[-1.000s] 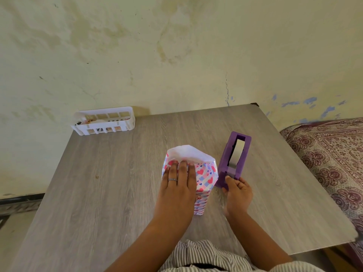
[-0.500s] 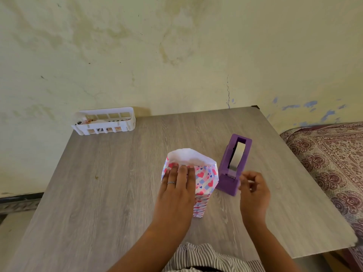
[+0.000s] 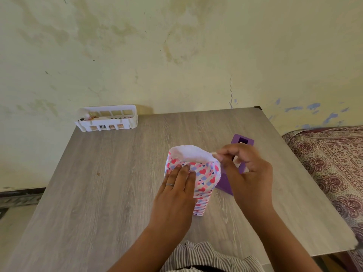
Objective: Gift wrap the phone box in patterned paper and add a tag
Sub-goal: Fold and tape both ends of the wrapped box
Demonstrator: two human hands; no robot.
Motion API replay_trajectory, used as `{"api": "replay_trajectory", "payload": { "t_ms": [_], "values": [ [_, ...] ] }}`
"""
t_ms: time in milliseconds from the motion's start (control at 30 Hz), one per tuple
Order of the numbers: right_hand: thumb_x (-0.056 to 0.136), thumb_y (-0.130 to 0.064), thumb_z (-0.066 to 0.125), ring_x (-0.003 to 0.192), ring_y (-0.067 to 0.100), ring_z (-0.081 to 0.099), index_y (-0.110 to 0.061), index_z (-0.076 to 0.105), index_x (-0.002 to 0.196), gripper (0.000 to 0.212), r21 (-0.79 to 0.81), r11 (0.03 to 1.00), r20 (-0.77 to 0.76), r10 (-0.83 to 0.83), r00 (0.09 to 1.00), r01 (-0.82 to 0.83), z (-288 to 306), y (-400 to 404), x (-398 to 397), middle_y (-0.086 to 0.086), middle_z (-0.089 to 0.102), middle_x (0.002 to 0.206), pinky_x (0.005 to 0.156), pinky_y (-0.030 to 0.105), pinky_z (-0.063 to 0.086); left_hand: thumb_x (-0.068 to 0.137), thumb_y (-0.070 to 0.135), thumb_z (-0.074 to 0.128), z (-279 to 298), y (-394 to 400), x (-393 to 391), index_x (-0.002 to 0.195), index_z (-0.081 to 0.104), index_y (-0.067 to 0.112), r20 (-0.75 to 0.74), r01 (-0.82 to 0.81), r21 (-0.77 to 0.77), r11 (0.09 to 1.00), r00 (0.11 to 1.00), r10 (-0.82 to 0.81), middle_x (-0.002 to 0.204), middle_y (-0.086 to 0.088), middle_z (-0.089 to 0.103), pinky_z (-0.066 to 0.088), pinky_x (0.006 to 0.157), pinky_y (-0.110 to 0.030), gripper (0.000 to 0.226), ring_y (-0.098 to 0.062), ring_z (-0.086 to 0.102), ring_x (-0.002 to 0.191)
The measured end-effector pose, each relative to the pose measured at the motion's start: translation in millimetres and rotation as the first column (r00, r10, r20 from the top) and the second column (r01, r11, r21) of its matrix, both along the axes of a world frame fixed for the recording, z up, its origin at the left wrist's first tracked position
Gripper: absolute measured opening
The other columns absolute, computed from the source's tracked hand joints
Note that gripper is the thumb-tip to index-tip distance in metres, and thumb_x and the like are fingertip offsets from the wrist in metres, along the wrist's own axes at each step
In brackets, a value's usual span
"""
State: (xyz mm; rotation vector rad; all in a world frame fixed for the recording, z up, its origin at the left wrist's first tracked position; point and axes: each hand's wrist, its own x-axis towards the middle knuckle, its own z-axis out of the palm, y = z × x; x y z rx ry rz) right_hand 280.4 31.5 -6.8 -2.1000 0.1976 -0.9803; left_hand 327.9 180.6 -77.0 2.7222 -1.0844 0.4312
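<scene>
matt wood-grain table (image 3: 117, 193), plastic basket (image 3: 107, 119) – wht

You see the phone box (image 3: 204, 179) standing upright on end on the worktop (image 3: 98, 193), already sleeved in paper printed with red and pink hearts and lilac-blue squares on white. Its top end is unsealed: the paper's plain white inner side rises past the box as an open, rounded mouth. The purple tape dispenser (image 3: 238, 154) stands just beside it, to its right
</scene>
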Motion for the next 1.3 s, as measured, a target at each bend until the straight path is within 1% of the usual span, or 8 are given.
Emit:
{"api": "replay_trajectory", "payload": {
  "t_ms": [133,333,567,733,933,1000,1100,1300],
  "values": [
    [0.078,-0.024,0.066,0.099,0.005,0.052,-0.04,0.06,0.077,0.017,0.085,0.996,-0.04,-0.002,0.999,0.005,6,10,9,-0.022,0.052,0.1,0.085,0.016,0.04,0.045,0.033,0.091,4,0,-1,0.108,0.069,0.008,0.004,-0.014,-0.02,1.0,1.0,0.014,0.108,-0.011,0.067,0.053,0.084,-0.039,0.072,-0.028,0.067,0.098],
    [0.074,-0.029,0.075,0.11,0.017,0.049,-0.047,0.067,0.067,0.021,0.304,0.952,-0.22,0.092,0.971,-0.021,-6,15,15,-0.012,0.052,0.104,0.093,0.049,0.044,0.043,0.031,0.092,9,-1,-4,0.102,0.069,0.006,-0.056,-0.022,-0.074,0.997,0.998,0.018,0.103,-0.008,0.069,0.054,0.081,-0.032,0.068,-0.022,0.069,0.093],
    [0.076,-0.032,0.072,0.109,0.026,0.053,-0.044,0.068,0.068,0.015,0.408,0.91,-0.3,0.06,0.952,0.071,-43,19,31,-0.007,0.059,0.104,0.089,0.049,0.05,0.042,0.033,0.092,13,-2,-8,0.1,0.072,0.008,-0.074,-0.023,-0.033,0.999,0.997,0.02,0.1,-0.007,0.071,0.056,0.075,-0.031,0.066,-0.021,0.07,0.089],
    [0.079,-0.031,0.071,0.104,0.027,0.057,-0.028,0.067,0.081,0.006,0.381,0.914,-0.338,-0.002,0.941,0.139,-52,19,37,-0.001,0.061,0.103,0.086,0.043,0.054,0.041,0.037,0.092,13,-1,-7,0.099,0.073,0.009,-0.065,-0.03,-0.02,0.999,0.998,0.028,0.099,-0.007,0.072,0.056,0.072,-0.03,0.067,-0.02,0.071,0.087],
    [0.079,-0.037,0.069,0.108,0.025,0.056,-0.043,0.061,0.072,0.012,0.365,0.923,-0.338,0.011,0.941,0.12,-47,23,32,-0.004,0.06,0.108,0.088,0.044,0.053,0.04,0.034,0.092,14,-1,-7,0.099,0.073,0.009,-0.064,-0.03,-0.017,0.999,0.998,0.029,0.098,-0.007,0.072,0.056,0.072,-0.03,0.067,-0.02,0.071,0.086],
    [0.079,-0.035,0.071,0.112,0.022,0.052,-0.038,0.065,0.08,0.007,0.352,0.929,-0.368,0.024,0.93,0.115,-46,25,31,-0.009,0.055,0.111,0.09,0.043,0.052,0.041,0.032,0.091,15,-1,-7,0.1,0.073,0.009,-0.064,-0.025,-0.028,0.999,0.998,0.023,0.098,-0.007,0.072,0.056,0.071,-0.03,0.065,-0.02,0.071,0.086],
    [0.078,-0.039,0.072,0.115,0.017,0.046,-0.025,0.063,0.1,0.027,0.317,0.932,-0.445,-0.019,0.895,0.177,-48,24,31,-0.013,0.045,0.111,0.092,0.04,0.05,0.044,0.032,0.09,15,0,-7,0.1,0.073,0.01,-0.069,-0.02,-0.035,0.999,0.997,0.017,0.098,-0.006,0.072,0.056,0.071,-0.029,0.062,-0.019,0.071,0.086],
    [0.082,-0.024,0.072,0.118,0.025,0.044,-0.04,0.048,0.068,0.032,0.253,0.951,-0.395,-0.068,0.916,0.18,-40,30,31,-0.021,0.04,0.1,0.095,0.047,0.046,0.045,0.029,0.09,14,1,-7,0.1,0.073,0.009,-0.068,-0.011,-0.038,0.999,0.998,0.009,0.098,-0.006,0.072,0.056,0.072,-0.029,0.061,-0.019,0.071,0.087]
  ]
}}
